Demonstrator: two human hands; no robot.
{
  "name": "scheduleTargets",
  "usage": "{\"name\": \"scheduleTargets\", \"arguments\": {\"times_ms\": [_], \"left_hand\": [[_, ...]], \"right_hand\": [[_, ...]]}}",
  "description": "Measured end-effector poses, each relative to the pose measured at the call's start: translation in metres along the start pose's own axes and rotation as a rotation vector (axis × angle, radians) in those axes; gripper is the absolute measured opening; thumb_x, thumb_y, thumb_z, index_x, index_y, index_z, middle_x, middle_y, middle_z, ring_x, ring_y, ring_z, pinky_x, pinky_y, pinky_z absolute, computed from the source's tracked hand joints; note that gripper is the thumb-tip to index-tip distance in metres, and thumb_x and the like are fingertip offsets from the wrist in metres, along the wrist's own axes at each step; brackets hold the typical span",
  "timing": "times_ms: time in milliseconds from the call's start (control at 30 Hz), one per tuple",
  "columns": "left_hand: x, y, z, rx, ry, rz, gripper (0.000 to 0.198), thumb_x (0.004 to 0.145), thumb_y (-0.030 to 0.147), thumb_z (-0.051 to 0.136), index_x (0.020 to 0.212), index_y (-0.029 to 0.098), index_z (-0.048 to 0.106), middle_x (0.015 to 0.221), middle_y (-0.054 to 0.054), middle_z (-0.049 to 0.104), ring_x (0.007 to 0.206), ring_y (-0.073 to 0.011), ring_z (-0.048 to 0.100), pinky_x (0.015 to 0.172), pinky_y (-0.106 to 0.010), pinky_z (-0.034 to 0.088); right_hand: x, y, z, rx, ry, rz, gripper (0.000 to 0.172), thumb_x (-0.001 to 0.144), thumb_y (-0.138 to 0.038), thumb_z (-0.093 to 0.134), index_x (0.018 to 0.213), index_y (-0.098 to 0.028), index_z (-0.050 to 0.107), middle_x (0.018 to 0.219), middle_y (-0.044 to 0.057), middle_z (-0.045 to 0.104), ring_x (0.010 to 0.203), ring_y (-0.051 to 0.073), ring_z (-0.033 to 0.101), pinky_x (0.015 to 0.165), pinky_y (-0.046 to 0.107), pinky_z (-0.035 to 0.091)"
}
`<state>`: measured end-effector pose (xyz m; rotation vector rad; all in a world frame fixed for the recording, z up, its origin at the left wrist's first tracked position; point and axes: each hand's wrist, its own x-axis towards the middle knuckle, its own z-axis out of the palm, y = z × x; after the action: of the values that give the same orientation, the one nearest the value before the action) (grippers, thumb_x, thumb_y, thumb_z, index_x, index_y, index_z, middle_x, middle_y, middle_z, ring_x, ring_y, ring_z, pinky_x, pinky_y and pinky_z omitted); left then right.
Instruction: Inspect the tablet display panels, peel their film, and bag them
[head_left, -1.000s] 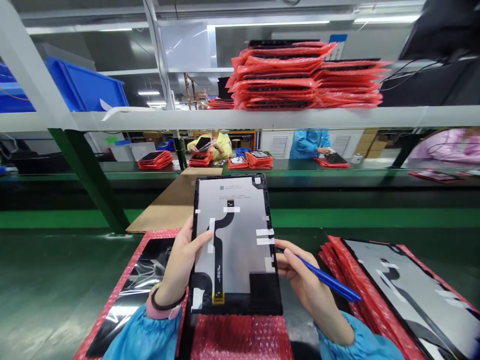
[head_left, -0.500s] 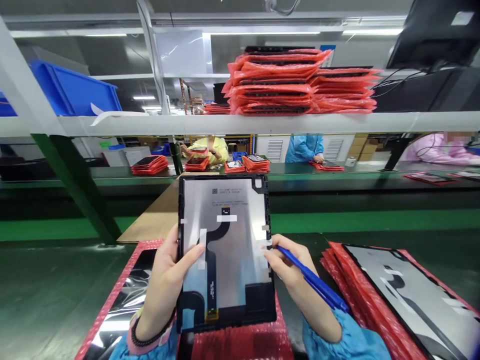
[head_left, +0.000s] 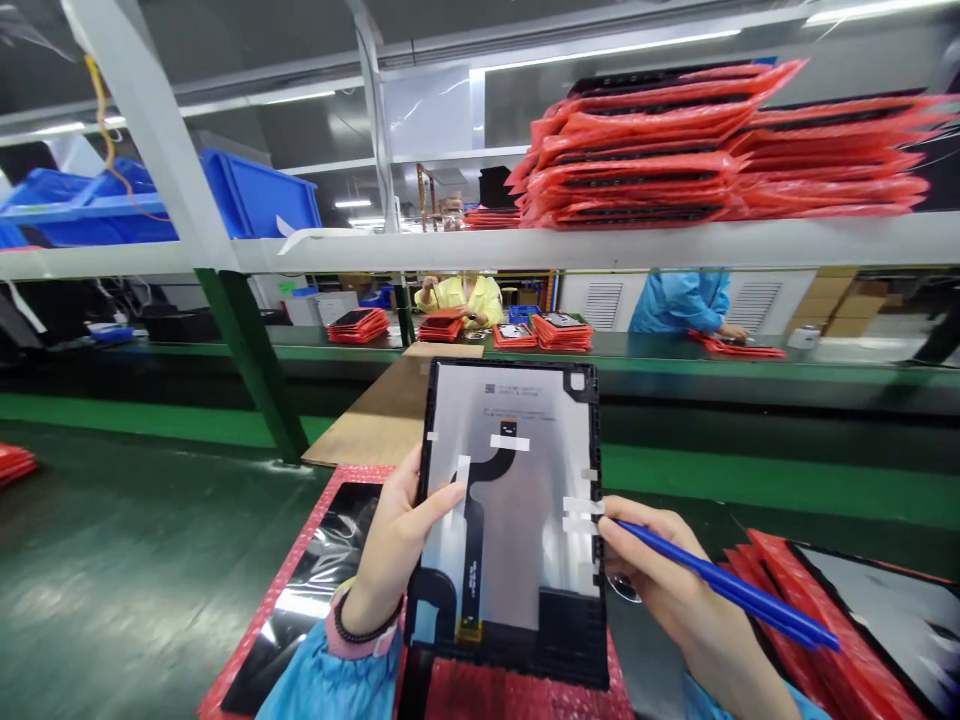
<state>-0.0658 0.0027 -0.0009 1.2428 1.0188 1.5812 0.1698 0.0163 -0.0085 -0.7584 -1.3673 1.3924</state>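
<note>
My left hand point(head_left: 394, 545) grips the left edge of a tablet display panel point(head_left: 525, 480), thumb across its silver back. The panel stands upright, back toward me, with a black flex cable point(head_left: 480, 520) and several white tape strips on it. My right hand point(head_left: 667, 590) holds a blue plastic tool point(head_left: 727, 585) like a pen, its tip at the taped spot on the panel's right edge point(head_left: 592, 510). Under my hands lies red bubble wrap point(head_left: 495, 695) and another panel in a clear film point(head_left: 315, 590).
A pile of panels in red bubble bags point(head_left: 862, 620) lies at the right. Stacks of red bags point(head_left: 712, 140) and blue bins point(head_left: 255, 190) sit on the overhead shelf point(head_left: 525, 245). A green conveyor belt point(head_left: 112, 540) spreads left. People in yellow point(head_left: 465, 295) and blue point(head_left: 679, 300) work across the line.
My view swung left, so the panel and hands now sit further right in frame. The blue tool's tip stays at the right-edge tape. Both grips are unchanged.
</note>
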Motion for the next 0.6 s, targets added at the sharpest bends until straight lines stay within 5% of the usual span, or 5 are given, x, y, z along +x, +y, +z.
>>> {"name": "scheduleTargets", "arguments": {"times_ms": [133, 233, 300, 433, 600], "left_hand": [[-0.005, -0.001, -0.003, 0.188, 0.061, 0.161, 0.021, 0.081, 0.031, 0.068, 0.098, 0.018, 0.067, 0.07, 0.001, 0.069, 0.054, -0.0105, 0.059, 0.049, -0.019, 0.046], [-0.005, -0.005, -0.005, 0.492, 0.078, 0.474, 0.007, 0.084, 0.022, 0.065, 0.09, 0.019, 0.068, 0.064, 0.002, 0.069, 0.051, -0.0111, 0.061, 0.048, -0.019, 0.048], [-0.002, -0.009, -0.005, 0.681, -0.008, 0.757, 0.018, 0.086, 0.011, 0.058, 0.099, 0.018, 0.068, 0.08, -0.003, 0.075, 0.067, -0.0149, 0.07, 0.062, -0.022, 0.056], [0.006, -0.014, 0.0, 0.929, -0.241, 1.215, 0.035, 0.087, 0.005, 0.054, 0.12, 0.014, 0.061, 0.112, -0.012, 0.071, 0.106, -0.021, 0.067, 0.092, -0.034, 0.056], [0.008, -0.008, 0.004, 1.069, -0.349, 1.342, 0.031, 0.09, 0.005, 0.046, 0.114, 0.012, 0.064, 0.114, -0.015, 0.07, 0.117, -0.0252, 0.061, 0.098, -0.043, 0.051]], "right_hand": [[0.003, 0.007, -0.003, -0.055, 0.135, -0.01, 0.032, 0.081, -0.042, 0.07, 0.109, -0.026, 0.072, 0.098, 0.005, 0.075, 0.087, 0.022, 0.07, 0.084, 0.033, 0.055], [0.002, 0.007, -0.003, 0.053, 0.207, -0.056, 0.05, 0.083, -0.041, 0.069, 0.13, -0.031, 0.056, 0.13, 0.007, 0.064, 0.117, 0.026, 0.061, 0.103, 0.043, 0.045], [0.0, 0.006, 0.001, 0.272, 0.09, -0.036, 0.058, 0.08, -0.051, 0.069, 0.133, -0.032, 0.053, 0.142, 0.009, 0.053, 0.122, 0.03, 0.056, 0.101, 0.05, 0.046], [-0.006, 0.006, 0.011, 0.503, -0.077, 0.059, 0.067, 0.064, -0.075, 0.066, 0.113, -0.029, 0.068, 0.128, 0.01, 0.064, 0.115, 0.034, 0.061, 0.094, 0.053, 0.05], [-0.011, 0.018, 0.009, 0.478, 0.044, 0.103, 0.055, 0.058, -0.07, 0.075, 0.091, -0.026, 0.074, 0.099, 0.009, 0.076, 0.1, 0.033, 0.069, 0.093, 0.047, 0.052]]}}
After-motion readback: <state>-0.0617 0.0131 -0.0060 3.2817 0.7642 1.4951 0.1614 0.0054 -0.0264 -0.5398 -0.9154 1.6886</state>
